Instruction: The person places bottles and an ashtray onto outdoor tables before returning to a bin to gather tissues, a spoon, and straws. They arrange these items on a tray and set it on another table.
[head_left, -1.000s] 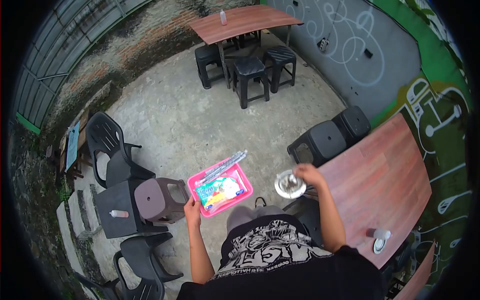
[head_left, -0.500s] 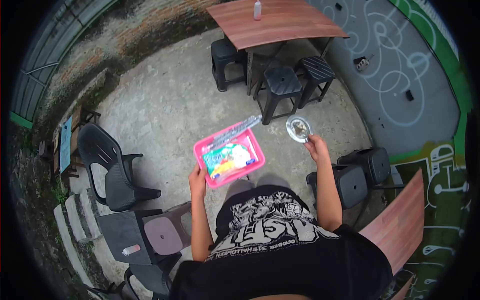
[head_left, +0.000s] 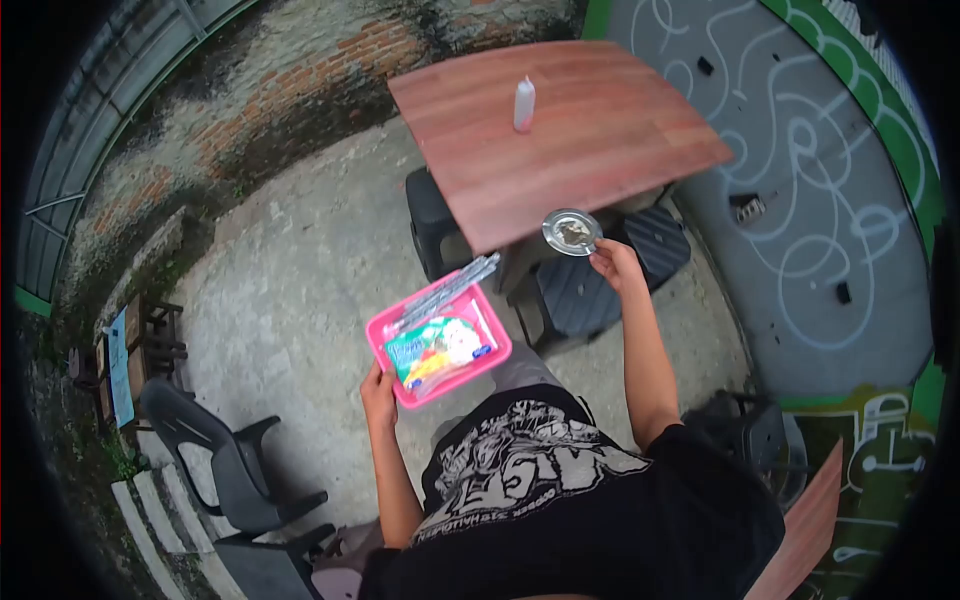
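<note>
"Because both hands are loaded, how should this person hold things well?"

"In my judgement, a level wrist is most needed. Just beyond the black shirt is the pink tray, and it is supported on one side only, so it could tip. Some long silvery packets reach past its far right corner; for them a slow turn would be safer. The colourful pack lies flat inside, and I expect less trouble from it."

"And the hands themselves?"

"The left hand grips the tray on its left side, toward the near corner. The thumb is at the rim, but the other fingers are mostly hidden, so I cannot tell how they spread. The right hand, stretched farther out, is narrow: thumb and fingers pinch the edge of a round metal dish."

"Is this pinch enough?"

"For a light thing, probably yes. However, something grey and pale lies in the dish, too small to identify, and a tilt could spill it. I would advise to have it flat."

"Where is the dish exactly?"

"In this view it overlaps the near edge of the reddish desk; whether they touch, I cannot tell. Dark stools stand close by. Farther, a bottle is upright on the desk, and behind is a brick wall."
</note>
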